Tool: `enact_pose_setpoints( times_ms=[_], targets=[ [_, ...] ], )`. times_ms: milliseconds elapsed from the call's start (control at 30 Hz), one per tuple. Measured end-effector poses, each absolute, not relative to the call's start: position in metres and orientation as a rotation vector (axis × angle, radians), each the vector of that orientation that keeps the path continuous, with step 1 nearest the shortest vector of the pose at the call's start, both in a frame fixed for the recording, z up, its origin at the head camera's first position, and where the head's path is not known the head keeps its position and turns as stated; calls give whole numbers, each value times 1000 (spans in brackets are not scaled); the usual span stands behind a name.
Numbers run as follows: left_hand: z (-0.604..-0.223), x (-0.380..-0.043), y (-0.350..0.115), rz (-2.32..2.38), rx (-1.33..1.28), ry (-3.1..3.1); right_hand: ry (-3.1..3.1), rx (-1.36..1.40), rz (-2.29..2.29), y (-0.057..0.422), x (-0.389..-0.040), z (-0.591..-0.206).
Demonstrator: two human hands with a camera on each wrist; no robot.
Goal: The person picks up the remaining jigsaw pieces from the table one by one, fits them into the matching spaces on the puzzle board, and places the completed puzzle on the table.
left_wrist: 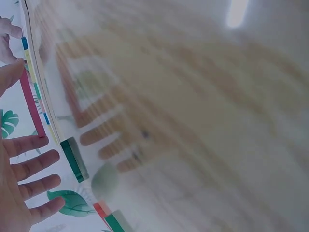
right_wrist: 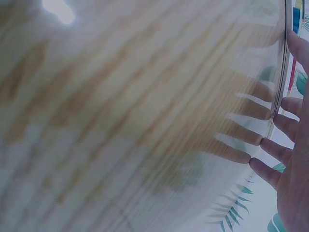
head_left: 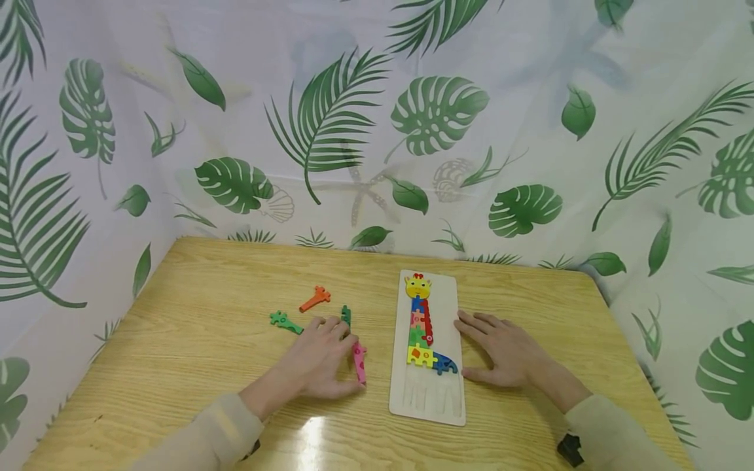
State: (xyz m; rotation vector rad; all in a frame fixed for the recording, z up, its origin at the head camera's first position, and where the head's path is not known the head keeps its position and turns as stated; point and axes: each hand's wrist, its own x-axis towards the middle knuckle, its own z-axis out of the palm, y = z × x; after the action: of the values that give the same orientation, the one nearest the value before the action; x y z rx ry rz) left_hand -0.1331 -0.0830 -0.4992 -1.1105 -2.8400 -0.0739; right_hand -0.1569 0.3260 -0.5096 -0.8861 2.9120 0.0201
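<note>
A pale wooden puzzle board lies flat with a giraffe puzzle partly fitted: yellow head, blue, pink, green and yellow body pieces, a red mane and a dark blue piece at the right. Bare leg-shaped recesses show at its lower end. Left of the board, my left hand pinches a pink puzzle piece lengthwise, thumb at its near end and index finger at its far end. My right hand rests on the table with spread fingers, its fingertips and thumb right at the board's right edge.
Beyond my left hand lie a dark green piece, an orange piece and a green piece. The wooden table ends at a leaf-patterned cloth behind it and at its sides.
</note>
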Motion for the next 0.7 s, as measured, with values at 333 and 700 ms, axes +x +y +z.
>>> enact_pose_setpoints(
  times_ms=[333,700],
  targets=[
    [-498,-133,-69,-41,-1179,-2851,2907,-875,29,326,-157,-510],
    [-497,-134,-52,-58,-1249,-2870,2915,-878,26,326,-157,-512]
  ],
)
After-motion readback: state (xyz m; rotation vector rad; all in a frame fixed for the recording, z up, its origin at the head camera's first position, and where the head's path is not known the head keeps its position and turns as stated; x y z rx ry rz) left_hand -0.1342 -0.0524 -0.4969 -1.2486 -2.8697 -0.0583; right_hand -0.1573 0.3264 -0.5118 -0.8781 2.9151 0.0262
